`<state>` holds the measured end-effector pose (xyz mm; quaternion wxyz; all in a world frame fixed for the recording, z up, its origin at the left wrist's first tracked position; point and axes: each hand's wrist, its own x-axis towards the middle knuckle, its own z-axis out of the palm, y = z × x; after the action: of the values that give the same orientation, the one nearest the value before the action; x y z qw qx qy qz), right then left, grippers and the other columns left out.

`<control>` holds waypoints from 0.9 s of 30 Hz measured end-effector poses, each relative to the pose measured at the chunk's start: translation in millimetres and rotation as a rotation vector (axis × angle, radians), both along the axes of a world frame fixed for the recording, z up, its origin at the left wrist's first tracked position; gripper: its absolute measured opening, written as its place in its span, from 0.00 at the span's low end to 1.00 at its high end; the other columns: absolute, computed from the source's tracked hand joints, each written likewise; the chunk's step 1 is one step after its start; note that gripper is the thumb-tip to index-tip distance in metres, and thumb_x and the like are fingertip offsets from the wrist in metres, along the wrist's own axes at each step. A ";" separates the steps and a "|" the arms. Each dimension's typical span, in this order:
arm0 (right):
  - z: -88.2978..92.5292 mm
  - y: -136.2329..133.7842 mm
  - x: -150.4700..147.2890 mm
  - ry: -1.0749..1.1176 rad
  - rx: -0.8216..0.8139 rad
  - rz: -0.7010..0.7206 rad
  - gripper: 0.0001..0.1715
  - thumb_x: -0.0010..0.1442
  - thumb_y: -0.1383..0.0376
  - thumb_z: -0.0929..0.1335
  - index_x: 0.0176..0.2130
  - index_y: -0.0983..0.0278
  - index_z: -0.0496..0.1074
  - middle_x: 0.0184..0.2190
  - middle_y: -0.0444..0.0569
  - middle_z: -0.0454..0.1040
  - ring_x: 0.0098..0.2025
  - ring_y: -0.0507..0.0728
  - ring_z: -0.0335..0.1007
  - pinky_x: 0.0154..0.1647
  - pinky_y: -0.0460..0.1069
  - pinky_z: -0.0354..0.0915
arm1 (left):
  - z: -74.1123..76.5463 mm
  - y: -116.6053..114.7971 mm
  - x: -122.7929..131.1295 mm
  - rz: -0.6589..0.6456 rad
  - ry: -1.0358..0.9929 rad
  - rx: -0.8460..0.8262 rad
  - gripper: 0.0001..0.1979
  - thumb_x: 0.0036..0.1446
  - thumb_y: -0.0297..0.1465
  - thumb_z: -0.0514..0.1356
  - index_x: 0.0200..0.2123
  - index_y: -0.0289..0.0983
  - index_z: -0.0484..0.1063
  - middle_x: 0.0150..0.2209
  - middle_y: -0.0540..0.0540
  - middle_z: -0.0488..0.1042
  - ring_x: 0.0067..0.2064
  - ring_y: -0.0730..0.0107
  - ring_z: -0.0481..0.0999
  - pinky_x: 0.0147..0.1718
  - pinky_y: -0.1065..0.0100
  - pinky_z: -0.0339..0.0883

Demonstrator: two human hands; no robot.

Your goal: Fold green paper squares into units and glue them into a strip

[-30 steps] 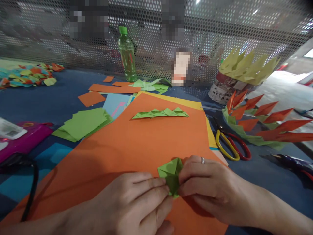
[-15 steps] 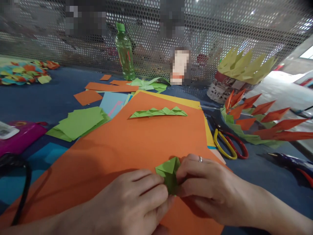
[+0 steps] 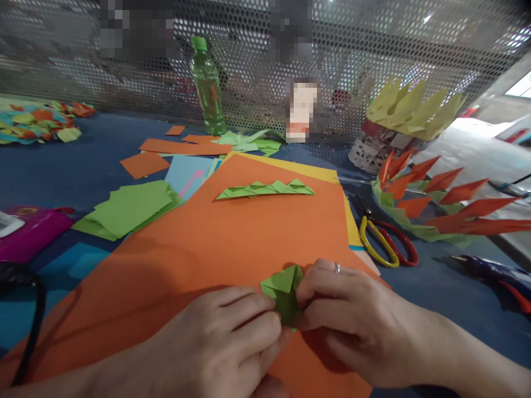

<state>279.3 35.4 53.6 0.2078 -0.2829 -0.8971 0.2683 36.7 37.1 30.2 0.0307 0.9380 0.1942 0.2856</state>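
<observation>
Between my two hands is a small green paper piece (image 3: 286, 290), partly folded, with a pointed flap at its top. My left hand (image 3: 244, 331) pinches its left and lower side, the fingers curled. With a ring on one finger, my right hand (image 3: 344, 309) grips the right edge of the same piece. Both hands rest over a large orange paper sheet (image 3: 199, 237). Farther up on that sheet lies a zigzag strip (image 3: 265, 189) of interlocked folded green paper. My fingers hide the lower edges of the held piece.
Scissors (image 3: 379, 237), a glue gun (image 3: 489, 271) and an orange-and-green paper ring (image 3: 418, 215) lie at right. Green squares (image 3: 133, 207) and a magenta device (image 3: 35, 232) are at left. A green bottle (image 3: 208, 94) and a yellow-topped container (image 3: 390, 138) stand behind.
The whole view has shifted slightly, with things appearing a little farther left. My hands keep nearly the same hold on the green paper piece.
</observation>
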 end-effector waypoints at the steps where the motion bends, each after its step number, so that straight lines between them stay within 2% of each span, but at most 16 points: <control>1: 1.3 -0.7 0.4 0.017 -0.046 -0.016 0.16 0.58 0.80 0.62 0.40 0.65 0.73 0.41 0.50 0.71 0.42 0.53 0.66 0.46 0.48 0.66 | 0.4 0.0 0.7 -0.002 0.003 -0.006 0.23 0.75 0.35 0.46 0.34 0.38 0.77 0.32 0.51 0.79 0.37 0.70 0.77 0.43 0.67 0.68; 4: 2.2 -3.3 0.4 0.096 -0.183 -0.152 0.18 0.55 0.80 0.63 0.42 0.63 0.68 0.41 0.48 0.71 0.44 0.53 0.67 0.47 0.47 0.66 | 1.3 0.2 1.5 0.006 -0.006 -0.019 0.21 0.75 0.34 0.47 0.36 0.38 0.77 0.33 0.51 0.79 0.38 0.69 0.77 0.43 0.67 0.68; 7: -2.0 -6.5 -4.8 0.099 -0.253 -0.316 0.12 0.61 0.75 0.65 0.42 0.61 0.66 0.39 0.44 0.70 0.40 0.52 0.67 0.41 0.48 0.65 | 1.6 0.2 -0.2 0.015 -0.015 -0.020 0.21 0.74 0.34 0.48 0.35 0.38 0.77 0.33 0.51 0.80 0.37 0.69 0.77 0.44 0.66 0.68; 9: -6.0 -8.3 -10.9 0.076 -0.273 -0.381 0.08 0.62 0.70 0.68 0.40 0.60 0.65 0.38 0.43 0.69 0.37 0.52 0.66 0.38 0.48 0.64 | 1.9 0.2 -1.8 0.005 0.007 -0.016 0.22 0.74 0.34 0.47 0.31 0.37 0.75 0.34 0.51 0.80 0.37 0.69 0.77 0.44 0.67 0.68; 12: -10.7 -9.5 -19.0 0.034 -0.225 -0.457 0.12 0.58 0.67 0.73 0.37 0.60 0.65 0.36 0.43 0.68 0.36 0.53 0.65 0.35 0.49 0.62 | 2.7 0.8 -2.0 -0.012 0.033 -0.009 0.24 0.75 0.35 0.46 0.28 0.37 0.73 0.34 0.51 0.80 0.36 0.69 0.77 0.43 0.67 0.67; 17: -15.0 -8.7 -20.1 -0.024 -0.146 -0.504 0.13 0.58 0.69 0.73 0.39 0.60 0.66 0.38 0.43 0.69 0.40 0.54 0.65 0.40 0.51 0.61 | 0.9 1.3 0.5 0.002 0.004 -0.015 0.23 0.75 0.36 0.46 0.31 0.37 0.75 0.32 0.51 0.78 0.36 0.70 0.76 0.45 0.68 0.67; 21: -16.0 -8.6 -16.9 -0.029 -0.166 -0.499 0.15 0.58 0.73 0.73 0.39 0.58 0.66 0.39 0.42 0.70 0.42 0.54 0.66 0.42 0.50 0.61 | -3.4 -0.9 -3.5 -0.014 -0.004 -0.018 0.22 0.75 0.37 0.44 0.41 0.38 0.77 0.33 0.49 0.78 0.38 0.69 0.76 0.45 0.69 0.69; 23: -15.9 -8.6 -16.3 -0.036 -0.176 -0.500 0.16 0.57 0.74 0.73 0.39 0.58 0.66 0.40 0.41 0.70 0.43 0.54 0.66 0.43 0.50 0.61 | -5.6 -1.6 -6.0 -0.031 -0.003 0.002 0.21 0.75 0.35 0.44 0.44 0.38 0.77 0.34 0.48 0.78 0.39 0.69 0.76 0.46 0.69 0.70; 27: -15.5 -7.8 -15.4 -0.048 -0.196 -0.480 0.15 0.58 0.74 0.72 0.40 0.58 0.66 0.40 0.41 0.70 0.44 0.55 0.65 0.44 0.51 0.61 | -9.1 -1.2 -8.4 -0.054 -0.024 -0.005 0.17 0.73 0.30 0.47 0.42 0.37 0.77 0.35 0.48 0.78 0.40 0.69 0.77 0.49 0.68 0.71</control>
<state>263.8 27.6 38.2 0.2156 -0.5130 -0.7786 0.2901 28.3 36.0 21.1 0.0429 0.9394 0.1692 0.2952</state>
